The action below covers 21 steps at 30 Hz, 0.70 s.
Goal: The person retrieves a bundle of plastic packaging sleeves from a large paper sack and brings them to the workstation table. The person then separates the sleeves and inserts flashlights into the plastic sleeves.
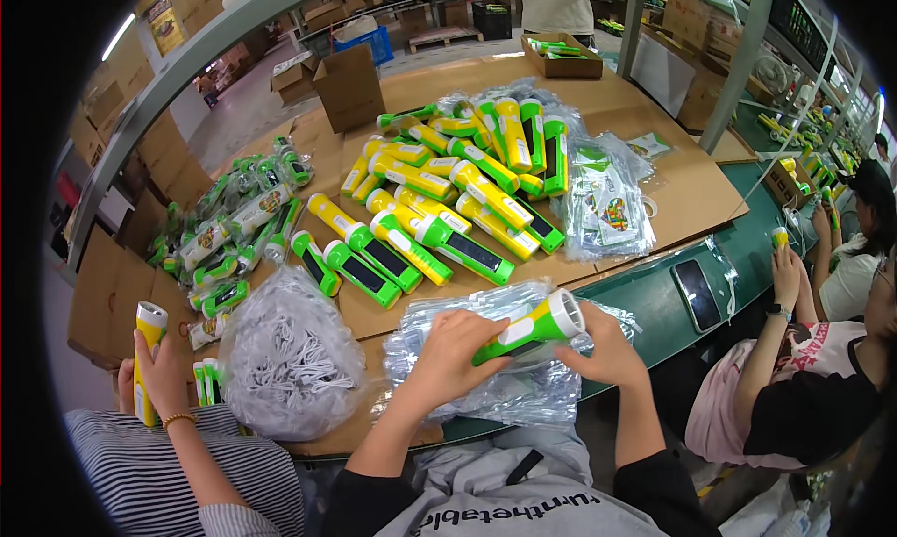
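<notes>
My left hand (452, 354) is closed around a green and yellow flashlight (536, 324), held tilted with its white-rimmed lens end up and to the right. Thumb and fingers apart, my right hand (605, 346) is beside the lens end; whether it touches the flashlight is hard to tell. Below both hands lies a stack of clear plastic bags (523, 393). Just beyond it is a heap of green and yellow flashlights (464, 247), several with dark panels showing.
Left of my hands sits a clear bag of white cables (297, 359), with bagged flashlights (229, 233) behind it. Printed clear bags (607, 205) lie right of the heap, and a phone (697, 294) nearer the edge. A co-worker's hand (161, 373) holds a flashlight at left; another person (785, 369) sits right.
</notes>
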{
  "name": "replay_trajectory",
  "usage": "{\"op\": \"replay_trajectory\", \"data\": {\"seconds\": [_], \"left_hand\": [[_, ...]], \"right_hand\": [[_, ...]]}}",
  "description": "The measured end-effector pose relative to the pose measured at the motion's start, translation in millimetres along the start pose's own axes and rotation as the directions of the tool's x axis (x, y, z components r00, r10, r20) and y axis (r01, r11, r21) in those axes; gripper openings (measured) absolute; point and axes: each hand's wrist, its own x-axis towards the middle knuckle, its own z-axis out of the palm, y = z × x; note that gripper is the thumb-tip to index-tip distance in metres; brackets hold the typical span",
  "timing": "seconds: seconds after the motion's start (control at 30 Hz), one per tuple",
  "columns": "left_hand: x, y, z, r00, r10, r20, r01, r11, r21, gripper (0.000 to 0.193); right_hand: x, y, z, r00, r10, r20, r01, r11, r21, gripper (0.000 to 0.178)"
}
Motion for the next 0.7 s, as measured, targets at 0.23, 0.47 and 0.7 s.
{"op": "replay_trajectory", "data": {"seconds": [0.23, 0.47, 0.7], "left_hand": [[-11.7, -7.2, 5.7, 0.992, 0.121, 0.024, -0.120, 0.992, -0.036, 0.057], [-12.2, -10.0, 2.9, 0.973, 0.183, 0.142, -0.177, 0.983, -0.056, 0.058], [-4.0, -5.6, -9.6, 0.933, 0.104, 0.343, -0.105, 0.994, -0.015, 0.059]], "right_hand": [[-0.3, 11.2, -15.7, 0.967, -0.086, 0.239, 0.114, 0.988, -0.107, 0.026], [7.9, 2.9, -25.3, 0.983, -0.165, 0.085, 0.171, 0.983, -0.071, 0.013], [2.3, 11.4, 1.1, 0.992, -0.126, -0.004, 0.125, 0.992, -0.032, 0.015]]}}
